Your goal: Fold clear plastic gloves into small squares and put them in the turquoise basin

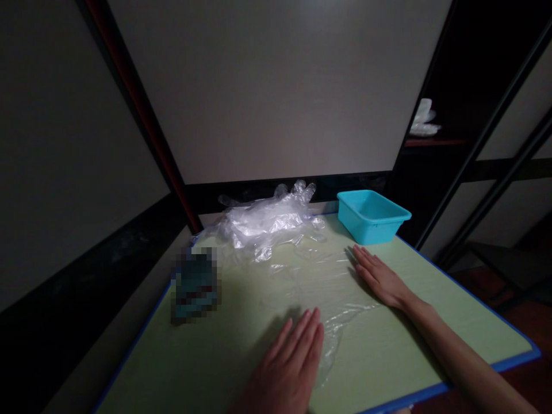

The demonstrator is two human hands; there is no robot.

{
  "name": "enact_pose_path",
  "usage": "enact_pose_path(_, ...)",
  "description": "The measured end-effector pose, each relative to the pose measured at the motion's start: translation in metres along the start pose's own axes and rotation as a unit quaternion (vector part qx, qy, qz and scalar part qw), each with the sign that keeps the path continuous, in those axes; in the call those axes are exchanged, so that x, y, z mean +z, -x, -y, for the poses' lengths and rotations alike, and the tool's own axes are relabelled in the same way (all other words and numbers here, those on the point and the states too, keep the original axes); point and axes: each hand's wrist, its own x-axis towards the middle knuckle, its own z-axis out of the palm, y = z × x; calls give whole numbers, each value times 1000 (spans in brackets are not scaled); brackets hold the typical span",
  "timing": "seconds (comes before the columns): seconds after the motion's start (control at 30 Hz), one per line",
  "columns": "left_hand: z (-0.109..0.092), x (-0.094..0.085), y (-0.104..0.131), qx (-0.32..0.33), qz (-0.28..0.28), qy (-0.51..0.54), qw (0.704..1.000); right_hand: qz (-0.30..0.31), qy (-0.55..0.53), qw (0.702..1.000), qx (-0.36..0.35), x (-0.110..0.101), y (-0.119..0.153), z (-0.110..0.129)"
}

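Left hand [295, 356] and right hand [382, 280] held flat, fingers extended, nothing gripped.
Between them a clear plastic glove [321, 293] is spread on the table [194, 368]; from it, the left is noted at seven o'clock, the right at three, piled gloves [267, 221] at eleven, a turquoise tub [373, 224] at one, a blurred item [196, 284] at nine.

A thin, see-through plastic glove [319, 282] lies spread flat on the pale green tabletop [172, 368], its faint finger shapes toward the left, fine creases and small glints crossing its surface (the outline nearly melts into the green), its lower end loosely wrinkled
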Motion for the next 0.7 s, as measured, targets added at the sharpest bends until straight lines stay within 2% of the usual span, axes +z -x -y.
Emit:
enact_pose_path(0.1,-23,19,1,20,-52,-50,997,-57,-33,998,-2,-3,2,-5)
enact_pose_path(0.2,-25,27,3,37,-80,-79,993,-85,-32,996,4,-10,4,0)
enact_pose_path(0.27,-22,26,4,50,-90,-90,991,-88,-23,996,8,-15,5,16)
enact_pose_path(0.37,-19,22,5,55,-105,-100,988,-50,-13,999,-9,-20,7,60)
enact_pose_path(0.47,-20,23,6,52,-104,-104,988,22,6,997,-71,-18,10,109)
enact_pose_path(0.53,-21,27,6,55,-103,-102,988,53,10,993,-105,-13,12,131)
enact_pose_path(0.6,-22,32,6,58,-105,-99,988,70,11,990,-122,-8,15,139)
enact_pose_path(0.7,-21,40,6,55,-116,-101,987,71,16,991,-112,-3,19,134)
